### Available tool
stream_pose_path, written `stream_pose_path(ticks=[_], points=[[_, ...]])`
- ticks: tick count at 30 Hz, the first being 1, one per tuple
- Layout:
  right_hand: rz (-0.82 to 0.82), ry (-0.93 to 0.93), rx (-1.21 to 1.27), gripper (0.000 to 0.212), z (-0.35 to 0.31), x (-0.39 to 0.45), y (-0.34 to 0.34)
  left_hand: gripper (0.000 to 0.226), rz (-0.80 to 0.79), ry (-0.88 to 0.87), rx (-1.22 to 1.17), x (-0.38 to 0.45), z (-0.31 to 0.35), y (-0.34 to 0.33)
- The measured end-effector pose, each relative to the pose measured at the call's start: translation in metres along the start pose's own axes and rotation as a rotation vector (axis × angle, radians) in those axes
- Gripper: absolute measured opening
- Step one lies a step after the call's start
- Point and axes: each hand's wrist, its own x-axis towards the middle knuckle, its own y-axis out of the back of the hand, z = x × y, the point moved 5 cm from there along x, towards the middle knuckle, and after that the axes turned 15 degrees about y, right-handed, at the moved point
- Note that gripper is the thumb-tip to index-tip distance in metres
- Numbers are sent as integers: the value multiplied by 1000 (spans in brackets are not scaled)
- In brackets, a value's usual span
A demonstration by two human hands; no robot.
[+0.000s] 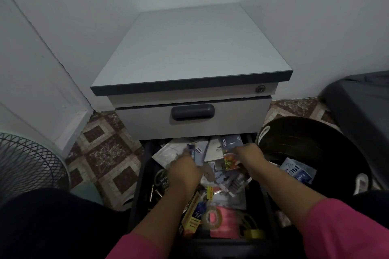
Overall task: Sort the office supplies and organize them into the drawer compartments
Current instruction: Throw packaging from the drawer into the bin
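Reaching down into the open dark drawer (pixel 140 176) at the lower centre of the frame, both hands work in a loose heap of office supplies that has not yet been sorted into any compartments; no dividers can be made out under the clutter. The left hand (pixel 185 171), just left of centre, lies palm-down over pale plastic packets (pixel 166 154), its fingers bent into the pile, though whether they actually hold anything cannot be told. The right hand (pixel 249 153), a little right of centre, grips the lower edge of a blue printed card packet marked "SPOON" (pixel 230 149), probably lifting it clear because it does not belong with stationery. Nearer the bottom of the frame lie a clear roll of adhesive tape (pixel 211 217) on a pink paper pad (pixel 226 219), with a yellow and blue carton (pixel 192 213) just beside them on the left. A round black bin (pixel 328 145) stands beside the drawer at the right, seemingly for discards, and already holds a white and blue packet (pixel 297 172). Above, the grey pedestal cabinet (pixel 189 48) has its upper drawer closed.
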Motion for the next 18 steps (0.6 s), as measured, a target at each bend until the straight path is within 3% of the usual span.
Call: stream_pose_path(ticks=[2,6,9,12,14,18], points=[[-26,-38,83,15,-5,-1,7,34,38,11,-91,-2,2,13],[-147,-77,23,11,-22,-6,32,22,103,-5,-236,-4,5,36],[-195,-106,-31,10,-34,-7,60,15,43,25,-438,-5,7,43],[-232,-89,-132,17,-45,-10,93,16,-138,157,-776,-9,11,41],[-230,-87,-179,13,-51,-16,121,23,-350,271,-1006,-18,17,33],[-114,-153,-231,18,-46,-24,183,12,-775,335,-1189,-48,50,12]])
